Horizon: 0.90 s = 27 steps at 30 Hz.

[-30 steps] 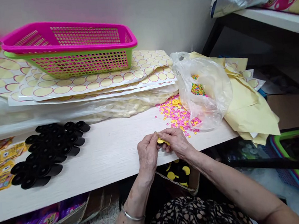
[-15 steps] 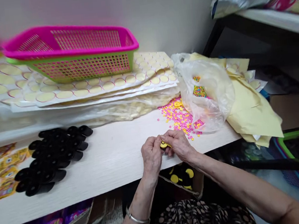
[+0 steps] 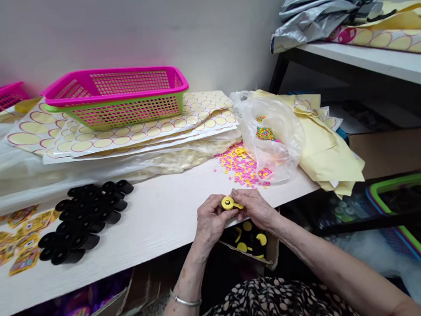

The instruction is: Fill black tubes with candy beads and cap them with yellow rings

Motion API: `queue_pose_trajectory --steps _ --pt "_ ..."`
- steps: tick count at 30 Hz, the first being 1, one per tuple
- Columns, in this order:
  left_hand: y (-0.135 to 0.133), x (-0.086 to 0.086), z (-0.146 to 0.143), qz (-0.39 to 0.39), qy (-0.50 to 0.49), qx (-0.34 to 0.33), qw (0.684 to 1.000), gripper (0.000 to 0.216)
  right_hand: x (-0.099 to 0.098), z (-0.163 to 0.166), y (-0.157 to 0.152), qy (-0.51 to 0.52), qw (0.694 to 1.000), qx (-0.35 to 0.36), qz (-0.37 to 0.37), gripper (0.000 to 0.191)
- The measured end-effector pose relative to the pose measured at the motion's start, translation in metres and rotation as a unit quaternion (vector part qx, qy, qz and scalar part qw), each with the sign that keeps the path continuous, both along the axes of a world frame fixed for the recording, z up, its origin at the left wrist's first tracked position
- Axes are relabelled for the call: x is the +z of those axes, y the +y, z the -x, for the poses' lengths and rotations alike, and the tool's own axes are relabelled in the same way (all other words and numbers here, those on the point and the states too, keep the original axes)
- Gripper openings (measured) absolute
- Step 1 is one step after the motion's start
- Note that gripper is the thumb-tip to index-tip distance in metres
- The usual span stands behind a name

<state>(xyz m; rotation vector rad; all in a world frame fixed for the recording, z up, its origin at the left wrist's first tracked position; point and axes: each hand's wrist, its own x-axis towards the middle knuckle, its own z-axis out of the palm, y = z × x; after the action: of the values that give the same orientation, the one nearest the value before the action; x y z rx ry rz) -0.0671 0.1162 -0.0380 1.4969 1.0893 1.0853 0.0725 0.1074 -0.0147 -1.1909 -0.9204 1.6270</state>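
At the front edge of the white table (image 3: 157, 222), my left hand (image 3: 209, 221) and my right hand (image 3: 254, 207) meet on a small yellow round plastic piece (image 3: 229, 203). Both hands pinch it between their fingertips, its flat face turned up. Just behind my hands lies a scatter of pink and yellow beads (image 3: 239, 165). A clear plastic bag (image 3: 272, 132) with more coloured beads slumps beside the scatter. Below the table edge, an open cardboard box (image 3: 250, 238) holds black and yellow pieces.
A cluster of black round caps (image 3: 86, 219) sits left of centre, with yellow printed stickers (image 3: 13, 239) at the far left. A pink and green basket (image 3: 118, 95) rests on sheets of round labels (image 3: 137, 130). Yellow paper (image 3: 329, 151) lies right; a shelf (image 3: 372, 58) stands beyond.
The view has tilted up and back, showing more of the shelf. My hands have turned the yellow piece so its round face shows; they stay at the table edge.
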Motion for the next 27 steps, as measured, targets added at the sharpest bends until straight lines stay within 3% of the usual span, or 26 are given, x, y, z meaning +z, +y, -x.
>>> queue_pose_trajectory --steps 3,7,12,15,19,23,27 --pt "-0.002 -0.003 -0.003 -0.035 0.014 -0.004 0.999 0.018 0.003 -0.009 -0.008 -0.047 0.998 0.037 -0.031 0.034" --pt "0.003 -0.007 -0.004 -0.069 0.045 0.058 0.995 0.017 -0.002 -0.008 -0.005 -0.144 0.985 0.03 -0.095 0.035" --pt "0.011 -0.005 0.003 -0.045 0.064 0.09 0.993 0.019 -0.008 0.0 0.009 -0.259 0.935 0.016 -0.24 0.02" --pt "0.015 0.0 0.011 0.033 0.008 0.069 0.997 0.028 -0.007 0.002 0.014 -0.274 0.924 0.028 -0.265 0.017" --pt "0.022 0.007 0.013 0.178 -0.068 0.062 0.98 0.027 -0.004 0.004 0.015 -0.212 0.956 0.035 -0.2 0.021" --pt "0.026 0.013 0.008 0.153 -0.017 0.05 0.987 0.027 -0.002 0.011 0.016 -0.098 0.993 0.031 -0.052 0.031" --pt "0.026 0.015 0.006 0.18 -0.027 0.061 0.981 0.026 -0.004 0.017 0.019 -0.051 0.999 -0.005 0.016 0.034"
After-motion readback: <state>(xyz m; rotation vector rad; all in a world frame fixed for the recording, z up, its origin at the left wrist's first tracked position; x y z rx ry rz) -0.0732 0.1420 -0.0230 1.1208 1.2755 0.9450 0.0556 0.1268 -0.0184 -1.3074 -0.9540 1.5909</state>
